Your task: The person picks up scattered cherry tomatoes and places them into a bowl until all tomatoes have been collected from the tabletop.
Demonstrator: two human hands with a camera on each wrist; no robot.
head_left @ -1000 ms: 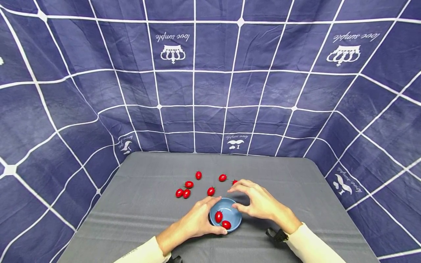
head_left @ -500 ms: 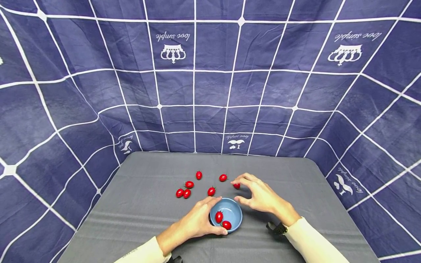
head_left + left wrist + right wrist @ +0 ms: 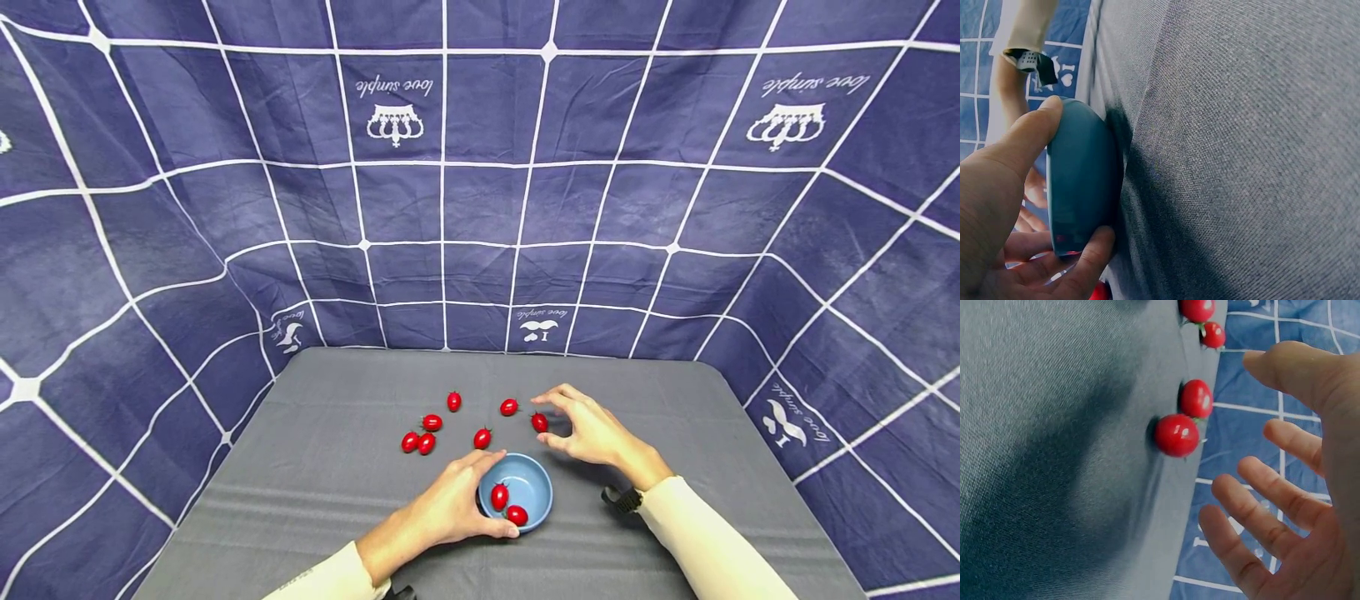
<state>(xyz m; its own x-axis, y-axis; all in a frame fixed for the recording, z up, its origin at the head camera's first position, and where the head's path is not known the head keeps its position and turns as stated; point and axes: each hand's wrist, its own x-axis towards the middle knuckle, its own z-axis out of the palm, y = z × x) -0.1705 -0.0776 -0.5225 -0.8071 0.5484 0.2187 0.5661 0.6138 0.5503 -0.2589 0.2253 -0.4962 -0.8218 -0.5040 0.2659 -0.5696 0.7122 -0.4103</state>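
Observation:
My left hand [image 3: 453, 502] grips a small blue bowl [image 3: 534, 485] by its left side, thumb and fingers spread along the rim. Two cherry tomatoes, one at the bowl's left [image 3: 499, 497] and one near its front [image 3: 517, 516], lie inside. My right hand [image 3: 588, 427] is above the table to the right, thumb and fingers apart around a single cherry tomato [image 3: 539, 422]. In the right wrist view a gap separates the fingers [image 3: 1229, 487] from that tomato [image 3: 1177, 435].
Several more cherry tomatoes lie on the grey cloth [image 3: 337, 483]: one behind the bowl [image 3: 482, 437], one farther back [image 3: 509, 407], and a cluster to the left [image 3: 426, 442]. A blue curtain [image 3: 480, 200] with white lines encloses the table's back and sides.
My right hand has moved away from the bowl, back and slightly right, to the tomato at the right. The left hand and bowl stay in place.

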